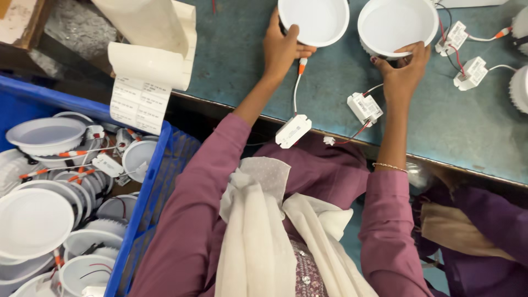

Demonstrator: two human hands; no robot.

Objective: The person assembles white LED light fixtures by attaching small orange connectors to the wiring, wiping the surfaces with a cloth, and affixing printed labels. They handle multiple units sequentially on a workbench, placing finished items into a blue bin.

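Each grip clasps a round white lamp: left hand (281, 47) on left lamp (313, 21), right hand (403, 74) on right lamp (397, 25).

The top picture edge cuts off the far rims of two round white lamp housings, one (313, 21) under the left hand (281, 48), the other (397, 25) under the right hand (404, 74). Fingertips of both hands are hidden behind the housings' rims. At the desk's (341, 77) right edge, two more white housings (520, 88) are cropped by the frame. The print on a curling paper label sheet (140, 102) is too small to tell. In the blue crate (144, 187), stacked housings run off the left and bottom edges.
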